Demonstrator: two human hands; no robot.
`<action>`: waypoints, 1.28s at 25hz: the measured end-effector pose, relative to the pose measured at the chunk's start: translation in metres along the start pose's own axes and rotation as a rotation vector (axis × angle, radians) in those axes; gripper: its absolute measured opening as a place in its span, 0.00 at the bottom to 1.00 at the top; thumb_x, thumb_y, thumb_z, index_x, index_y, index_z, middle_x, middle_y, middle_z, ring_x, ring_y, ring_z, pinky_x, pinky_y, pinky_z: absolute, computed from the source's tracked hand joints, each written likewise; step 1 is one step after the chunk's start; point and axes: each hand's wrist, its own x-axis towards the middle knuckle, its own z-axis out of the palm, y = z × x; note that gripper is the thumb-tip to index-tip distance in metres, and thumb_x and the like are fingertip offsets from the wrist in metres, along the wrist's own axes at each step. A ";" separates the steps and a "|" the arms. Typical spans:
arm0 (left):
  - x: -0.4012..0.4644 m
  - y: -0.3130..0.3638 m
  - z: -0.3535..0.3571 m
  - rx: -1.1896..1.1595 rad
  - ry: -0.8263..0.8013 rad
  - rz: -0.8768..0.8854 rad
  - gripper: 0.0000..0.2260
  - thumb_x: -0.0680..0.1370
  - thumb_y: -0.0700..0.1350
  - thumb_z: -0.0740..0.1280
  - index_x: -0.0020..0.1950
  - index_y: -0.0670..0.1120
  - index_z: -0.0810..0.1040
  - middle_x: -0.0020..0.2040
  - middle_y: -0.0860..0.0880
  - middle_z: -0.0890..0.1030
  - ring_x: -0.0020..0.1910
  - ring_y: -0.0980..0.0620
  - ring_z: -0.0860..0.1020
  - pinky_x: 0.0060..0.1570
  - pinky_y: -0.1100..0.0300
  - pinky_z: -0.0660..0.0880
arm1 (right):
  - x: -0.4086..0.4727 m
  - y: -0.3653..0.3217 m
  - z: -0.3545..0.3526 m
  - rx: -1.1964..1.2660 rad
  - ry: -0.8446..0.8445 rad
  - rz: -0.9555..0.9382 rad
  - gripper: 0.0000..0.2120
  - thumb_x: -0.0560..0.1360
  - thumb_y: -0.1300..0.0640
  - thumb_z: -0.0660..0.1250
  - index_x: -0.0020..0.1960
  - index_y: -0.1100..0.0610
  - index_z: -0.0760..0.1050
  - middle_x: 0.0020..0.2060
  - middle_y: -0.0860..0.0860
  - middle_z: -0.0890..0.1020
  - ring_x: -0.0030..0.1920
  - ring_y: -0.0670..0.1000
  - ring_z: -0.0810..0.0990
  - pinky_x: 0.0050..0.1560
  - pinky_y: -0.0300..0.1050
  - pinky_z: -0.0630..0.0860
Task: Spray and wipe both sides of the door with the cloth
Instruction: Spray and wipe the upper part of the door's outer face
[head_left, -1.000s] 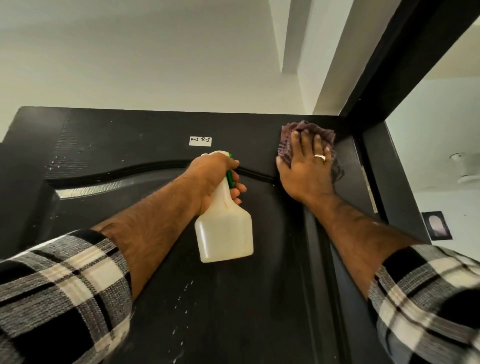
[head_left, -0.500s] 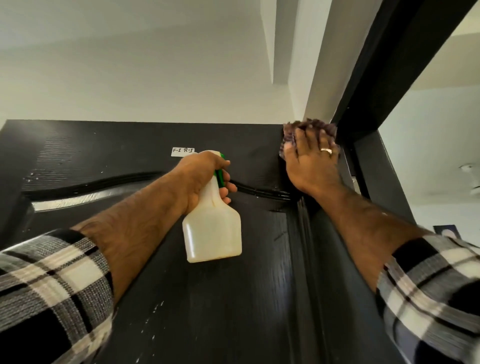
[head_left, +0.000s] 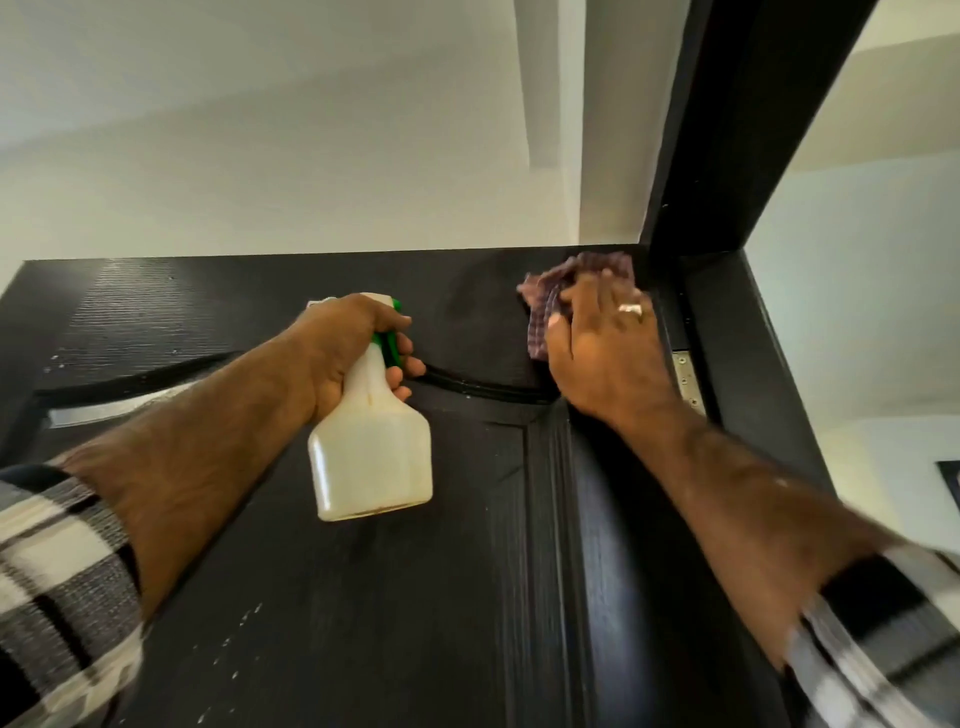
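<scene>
The black panelled door (head_left: 260, 597) fills the lower view, seen from below up to its top edge. My left hand (head_left: 348, 348) grips the neck of a cream spray bottle (head_left: 371, 457) with a green trigger, held against the door's upper middle. My right hand (head_left: 602, 348), with a ring on one finger, presses a purple checked cloth (head_left: 545, 301) flat against the door's top right corner, close to the hinge edge. Most of the cloth is hidden under that hand.
The black door frame (head_left: 737, 130) rises at the right, with a metal hinge (head_left: 685, 379) just beside my right hand. White droplets speckle the lower door face (head_left: 234, 639). A white ceiling and wall lie beyond the door top.
My right hand has slid the cloth along the door's top right corner, down and slightly left from the very top edge. The left hand keeps the bottle in about the same place.
</scene>
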 end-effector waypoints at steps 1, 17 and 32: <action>0.001 0.000 0.003 0.003 0.001 0.002 0.09 0.80 0.48 0.69 0.46 0.43 0.81 0.40 0.42 0.85 0.27 0.51 0.77 0.31 0.57 0.81 | 0.019 -0.009 0.003 -0.002 -0.011 0.043 0.25 0.82 0.44 0.52 0.72 0.57 0.69 0.75 0.61 0.72 0.79 0.62 0.65 0.81 0.66 0.57; 0.024 -0.007 -0.020 0.031 0.030 0.011 0.09 0.80 0.48 0.69 0.49 0.43 0.81 0.41 0.42 0.85 0.29 0.51 0.78 0.33 0.56 0.82 | 0.048 -0.036 0.011 -0.106 -0.153 0.013 0.34 0.84 0.36 0.43 0.87 0.47 0.53 0.87 0.53 0.50 0.87 0.60 0.44 0.84 0.65 0.42; 0.021 -0.005 -0.146 0.101 0.194 0.092 0.06 0.79 0.46 0.70 0.49 0.44 0.82 0.43 0.43 0.85 0.29 0.51 0.80 0.33 0.56 0.81 | 0.048 -0.201 0.067 -0.066 -0.278 -0.274 0.32 0.86 0.36 0.41 0.88 0.45 0.45 0.87 0.49 0.44 0.87 0.56 0.39 0.84 0.60 0.35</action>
